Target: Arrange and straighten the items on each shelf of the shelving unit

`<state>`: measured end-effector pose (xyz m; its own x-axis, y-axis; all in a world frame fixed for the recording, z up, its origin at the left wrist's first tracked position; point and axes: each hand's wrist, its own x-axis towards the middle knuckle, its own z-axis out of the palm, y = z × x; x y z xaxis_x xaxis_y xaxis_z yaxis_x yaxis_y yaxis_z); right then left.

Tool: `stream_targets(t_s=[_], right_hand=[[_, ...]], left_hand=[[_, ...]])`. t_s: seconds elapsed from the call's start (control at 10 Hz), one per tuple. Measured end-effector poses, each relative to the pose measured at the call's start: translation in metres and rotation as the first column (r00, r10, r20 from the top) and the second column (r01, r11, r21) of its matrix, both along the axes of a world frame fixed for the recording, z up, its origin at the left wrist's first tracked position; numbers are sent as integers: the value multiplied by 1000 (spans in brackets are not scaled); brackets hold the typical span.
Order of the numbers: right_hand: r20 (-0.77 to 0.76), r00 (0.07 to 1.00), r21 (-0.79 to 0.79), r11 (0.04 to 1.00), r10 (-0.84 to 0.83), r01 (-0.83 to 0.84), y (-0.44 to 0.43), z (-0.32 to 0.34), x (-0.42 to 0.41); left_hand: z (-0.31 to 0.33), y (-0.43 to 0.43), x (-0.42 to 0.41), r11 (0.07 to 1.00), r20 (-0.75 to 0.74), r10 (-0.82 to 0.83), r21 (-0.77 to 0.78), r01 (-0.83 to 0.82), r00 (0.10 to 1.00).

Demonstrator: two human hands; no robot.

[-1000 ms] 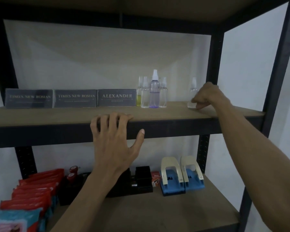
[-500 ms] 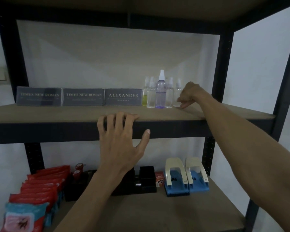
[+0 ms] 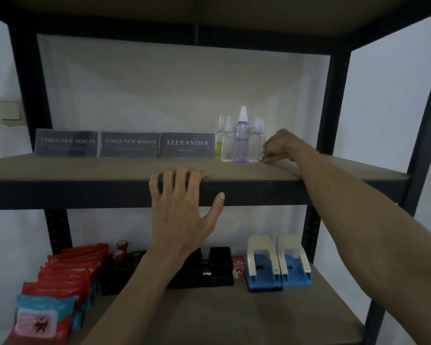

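Observation:
My right hand [image 3: 281, 145] rests on the upper shelf [image 3: 110, 170], fingers curled shut, fingertips on the board just right of the spray bottles. No bottle shows inside its fingers. The bottles stand close together: a yellow-filled one [image 3: 218, 149], a clear one [image 3: 227, 148], a taller purple one [image 3: 241, 143] and clear ones [image 3: 255, 145] at the right end. Three dark nameplates [image 3: 128, 144] stand in a row left of them. My left hand [image 3: 182, 207] lies flat over the shelf's front edge, fingers apart, holding nothing.
On the lower shelf [image 3: 234, 317] stand red wipe packs [image 3: 67, 275], a teal pack [image 3: 44, 317], black boxes [image 3: 217, 267], a small red box [image 3: 238, 266] and two blue-and-cream hole punches [image 3: 276, 265]. Black uprights [image 3: 337, 108] frame the unit.
My right hand carried a small clear bottle leftward from the shelf's right side to the bottle group, then sank to the board beside it. The left hand stayed on the edge.

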<state>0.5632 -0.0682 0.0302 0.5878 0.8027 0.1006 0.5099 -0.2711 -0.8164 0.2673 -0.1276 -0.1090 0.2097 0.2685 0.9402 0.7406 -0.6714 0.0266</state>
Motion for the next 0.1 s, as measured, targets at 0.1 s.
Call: stream_targets(t_s=[0.1], right_hand=[[-18, 1000, -2, 1000, -2, 2, -1, 1, 1]], left_hand=[[0, 0, 1, 1000, 13, 8, 11, -8, 1000]])
